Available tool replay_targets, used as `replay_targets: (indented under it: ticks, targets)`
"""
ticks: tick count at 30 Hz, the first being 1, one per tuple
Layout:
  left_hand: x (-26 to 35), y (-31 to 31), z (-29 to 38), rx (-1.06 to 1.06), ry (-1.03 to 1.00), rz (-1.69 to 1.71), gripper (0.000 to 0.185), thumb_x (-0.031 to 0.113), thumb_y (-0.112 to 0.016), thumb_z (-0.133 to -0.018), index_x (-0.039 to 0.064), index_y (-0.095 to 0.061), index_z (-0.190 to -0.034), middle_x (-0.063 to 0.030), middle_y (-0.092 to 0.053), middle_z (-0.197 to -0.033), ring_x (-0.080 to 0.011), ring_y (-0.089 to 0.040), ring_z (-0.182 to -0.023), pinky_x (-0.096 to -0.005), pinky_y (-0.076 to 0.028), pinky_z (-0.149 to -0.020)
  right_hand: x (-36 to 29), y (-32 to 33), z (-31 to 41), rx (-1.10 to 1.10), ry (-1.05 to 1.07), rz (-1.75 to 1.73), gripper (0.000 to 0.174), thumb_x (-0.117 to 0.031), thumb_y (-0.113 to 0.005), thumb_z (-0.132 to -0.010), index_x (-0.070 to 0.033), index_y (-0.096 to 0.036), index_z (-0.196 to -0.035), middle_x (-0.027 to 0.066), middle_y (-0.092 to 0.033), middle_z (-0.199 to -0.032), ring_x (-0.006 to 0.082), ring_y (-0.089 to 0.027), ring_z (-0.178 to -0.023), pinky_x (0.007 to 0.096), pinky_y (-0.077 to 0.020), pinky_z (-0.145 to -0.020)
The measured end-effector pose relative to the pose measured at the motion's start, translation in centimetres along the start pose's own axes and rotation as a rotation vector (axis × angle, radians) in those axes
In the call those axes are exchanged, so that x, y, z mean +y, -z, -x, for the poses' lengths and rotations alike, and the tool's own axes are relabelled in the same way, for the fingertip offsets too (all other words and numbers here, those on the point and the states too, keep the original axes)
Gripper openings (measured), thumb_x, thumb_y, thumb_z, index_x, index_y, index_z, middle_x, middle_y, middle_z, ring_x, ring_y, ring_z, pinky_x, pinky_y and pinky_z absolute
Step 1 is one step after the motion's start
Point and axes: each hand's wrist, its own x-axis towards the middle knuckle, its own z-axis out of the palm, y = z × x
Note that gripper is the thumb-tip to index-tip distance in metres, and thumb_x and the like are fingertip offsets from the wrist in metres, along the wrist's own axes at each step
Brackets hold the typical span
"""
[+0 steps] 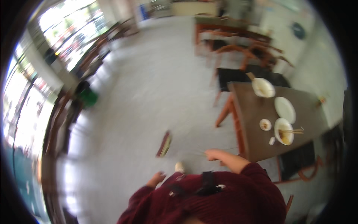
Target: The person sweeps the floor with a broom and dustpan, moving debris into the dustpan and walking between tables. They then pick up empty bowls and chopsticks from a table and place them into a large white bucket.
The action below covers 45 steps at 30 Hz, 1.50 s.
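Observation:
My right hand (213, 154) is closed around a thin pale handle (199, 153), which is blurred and points left from the fist. On the floor to its left lies what looks like a broom head (164, 144), dark red with a yellow-green edge; whether the handle joins it cannot be made out. My left hand (160, 177) hangs low by my side, blurred, with no object visible in it. Right of my right hand stands a brown table (257, 112) bearing a bowl with chopsticks (284, 137), another bowl (263, 87), an oval plate (285, 110) and a small dish (265, 125).
Black-seated wooden chairs (230, 77) and a farther table (221, 21) stand beyond the near table. Another chair (298, 161) is at its near right side. A green bin (89, 97) and wooden furniture line the windows at left. Grey floor (156, 72) runs between.

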Motion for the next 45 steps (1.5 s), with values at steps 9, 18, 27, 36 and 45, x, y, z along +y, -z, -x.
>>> replay_targets:
  ticks: [9,18,27,36,45]
  targets:
    - [7.0,7.2,-10.0,0.042,0.064,0.046,0.052,0.042,-0.058,-0.078,0.006,-0.059,-0.116,-0.0212,-0.061,-0.111,-0.0354,-0.055,-0.109,-0.0413,-0.043,-0.095,10.0,16.5,-4.4,0.242,-0.266,0.439,0.017,-0.01,-0.061,-0.073,-0.009,-0.07,-0.087,0.0074,-0.069,-0.088,0.0248,-0.065,-0.084,0.042,-0.0486,-0.065]
    - [12.4,7.6,-15.7,-0.024,0.159,-0.211,0.049,0.044,-0.056,-0.08,0.007,-0.062,-0.111,-0.0184,-0.063,-0.107,-0.0333,-0.059,-0.104,-0.0417,-0.046,-0.089,21.0,17.7,-8.6,0.337,-0.255,0.6,0.029,-0.023,-0.045,-0.09,-0.014,-0.066,-0.108,0.0101,-0.062,-0.112,0.027,-0.054,-0.108,0.0479,-0.0401,-0.084]
    - [29.3,11.1,-26.7,-0.057,-0.261,-0.294,0.045,0.038,-0.055,-0.083,0.008,-0.057,-0.116,-0.0201,-0.064,-0.102,-0.0357,-0.06,-0.099,-0.0408,-0.047,-0.084,22.9,16.5,-7.3,0.212,-0.187,0.355,0.029,-0.026,-0.046,-0.087,-0.016,-0.065,-0.107,0.0115,-0.063,-0.109,0.0288,-0.056,-0.104,0.0486,-0.04,-0.085]
    - [49.9,11.1,-25.1,-0.222,-0.439,-0.312,0.041,0.031,-0.057,-0.085,0.008,-0.055,-0.119,-0.0184,-0.065,-0.098,-0.0301,-0.062,-0.096,-0.0375,-0.048,-0.082,21.8,19.4,-7.0,0.231,-0.068,0.246,0.029,-0.029,-0.046,-0.085,-0.017,-0.063,-0.106,0.013,-0.063,-0.107,0.0306,-0.058,-0.1,0.0494,-0.0399,-0.086]
    - [67.4,12.2,-27.7,-0.163,-0.94,-0.264,0.04,0.018,-0.057,-0.087,0.007,-0.05,-0.125,-0.0136,-0.058,-0.117,-0.0238,-0.057,-0.105,-0.0332,-0.046,-0.086,23.7,18.2,7.7,1.05,0.099,-1.026,0.026,-0.021,-0.051,-0.088,-0.01,-0.059,-0.11,0.0137,-0.064,-0.1,0.0312,-0.059,-0.095,0.0401,-0.0467,-0.083]
